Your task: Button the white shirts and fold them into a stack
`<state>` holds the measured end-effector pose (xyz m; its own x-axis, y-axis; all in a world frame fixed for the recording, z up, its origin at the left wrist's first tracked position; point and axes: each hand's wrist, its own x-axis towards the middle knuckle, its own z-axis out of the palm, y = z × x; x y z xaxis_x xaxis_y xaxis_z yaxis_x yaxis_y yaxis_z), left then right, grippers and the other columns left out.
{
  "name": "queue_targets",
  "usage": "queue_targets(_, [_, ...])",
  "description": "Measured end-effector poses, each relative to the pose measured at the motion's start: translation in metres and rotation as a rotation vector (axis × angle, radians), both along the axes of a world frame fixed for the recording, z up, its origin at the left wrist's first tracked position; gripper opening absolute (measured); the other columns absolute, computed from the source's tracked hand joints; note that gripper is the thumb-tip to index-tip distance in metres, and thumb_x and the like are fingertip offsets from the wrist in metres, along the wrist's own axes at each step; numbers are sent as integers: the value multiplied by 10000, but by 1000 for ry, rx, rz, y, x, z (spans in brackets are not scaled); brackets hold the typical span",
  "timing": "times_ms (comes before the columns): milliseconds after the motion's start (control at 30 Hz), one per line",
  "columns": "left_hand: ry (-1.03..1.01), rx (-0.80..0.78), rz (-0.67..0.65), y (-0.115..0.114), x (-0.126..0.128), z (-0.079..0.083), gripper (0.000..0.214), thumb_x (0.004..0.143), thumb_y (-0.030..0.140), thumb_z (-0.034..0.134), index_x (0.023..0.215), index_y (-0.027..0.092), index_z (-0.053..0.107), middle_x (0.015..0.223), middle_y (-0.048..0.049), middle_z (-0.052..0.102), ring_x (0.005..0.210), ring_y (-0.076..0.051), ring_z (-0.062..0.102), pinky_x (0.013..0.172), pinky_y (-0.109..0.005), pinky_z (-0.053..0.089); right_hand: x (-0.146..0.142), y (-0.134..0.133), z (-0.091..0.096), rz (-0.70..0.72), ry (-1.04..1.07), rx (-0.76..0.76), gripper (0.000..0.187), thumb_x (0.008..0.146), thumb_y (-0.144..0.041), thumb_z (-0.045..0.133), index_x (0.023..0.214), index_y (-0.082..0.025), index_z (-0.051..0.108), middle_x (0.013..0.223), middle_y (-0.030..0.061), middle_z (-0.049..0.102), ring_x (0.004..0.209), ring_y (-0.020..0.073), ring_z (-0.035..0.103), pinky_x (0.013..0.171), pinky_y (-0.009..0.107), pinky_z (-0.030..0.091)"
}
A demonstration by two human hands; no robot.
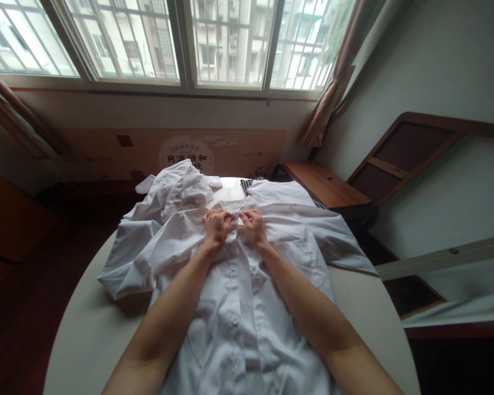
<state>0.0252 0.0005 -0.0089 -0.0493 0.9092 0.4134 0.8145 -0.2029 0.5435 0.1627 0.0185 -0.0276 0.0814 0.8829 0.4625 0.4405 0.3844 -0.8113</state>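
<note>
A white button-up shirt [214,323] lies spread front side up on the round table [78,329], its collar at the far end. Down its middle the front edges lie apart below the collar, with buttons showing along one placket. My left hand [218,224] pinches the left side of the shirt just under the collar. Opposite it, my right hand [253,224] pinches the right side at the same height. The fingertips of both hands nearly meet there; the small button between them cannot be made out clearly.
More crumpled white cloth [177,192] is heaped at the back left of the table. Striped dark fabric [247,186] shows behind the collar. A wooden desk [325,184] stands behind on the right, below the barred window [230,44] and curtain [327,109].
</note>
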Motion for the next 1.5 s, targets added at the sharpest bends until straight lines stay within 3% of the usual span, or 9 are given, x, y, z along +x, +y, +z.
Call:
queue_targets(533, [119, 240, 39, -13, 4, 7, 167, 863, 261, 559, 795, 236, 711, 1165, -52, 623, 1150, -282, 435, 1056, -510, 182, -2, -10, 11, 28, -188, 127, 207, 853, -261, 524, 824, -188, 715, 882, 83, 658, 886, 223, 570, 887, 362, 406])
queue_targets(733, [102, 289, 42, -15, 4, 7, 182, 874, 255, 546, 793, 245, 708, 1171, -54, 616, 1160, -278, 429, 1058, -515, 191, 0, -7, 16, 196, 79, -10, 278, 867, -326, 482, 771, -192, 705, 834, 56, 693, 813, 200, 612, 785, 325, 452])
queue_targets(833, [102, 305, 25, -14, 3, 6, 169, 870, 249, 553, 808, 252, 711, 1177, -48, 614, 1158, -279, 428, 1057, -513, 197, 1, -5, 18, 246, 189, -88, 218, 808, -340, 547, 794, -179, 693, 806, 42, 697, 760, 183, 619, 726, 299, 464])
queue_targets(1033, [78, 340, -1, -15, 3, 7, 148, 865, 269, 569, 829, 267, 713, 1157, -40, 614, 1139, -262, 437, 1064, -493, 205, 1, -6, 20, 278, 244, -135, 182, 721, -326, 633, 776, -161, 689, 753, 33, 691, 692, 167, 607, 678, 288, 466])
queue_targets(1167, [72, 348, -25, -16, 3, 10, 147, 864, 279, 569, 821, 277, 710, 1124, -37, 619, 1126, -250, 443, 1072, -474, 201, -4, -9, 14, 220, 223, -114, 202, 707, -352, 665, 757, -159, 693, 745, 36, 689, 661, 167, 597, 644, 285, 471])
queue_targets(1333, [0, 272, 35, -15, 3, 9, 172, 871, 290, 547, 849, 252, 713, 1080, -63, 622, 1109, -248, 458, 1040, -445, 249, -10, -14, 14, 184, 283, -87, 206, 758, -338, 616, 857, -171, 685, 834, 47, 703, 743, 179, 637, 699, 294, 502])
queue_targets(1500, [1, 194, 28, -10, 3, 3, 175, 864, 267, 546, 884, 242, 718, 1074, -62, 634, 1081, -254, 470, 1017, -452, 267, -11, -14, 17, 249, 259, -152, 238, 696, -252, 615, 916, -162, 636, 865, 42, 682, 765, 167, 633, 720, 291, 507])
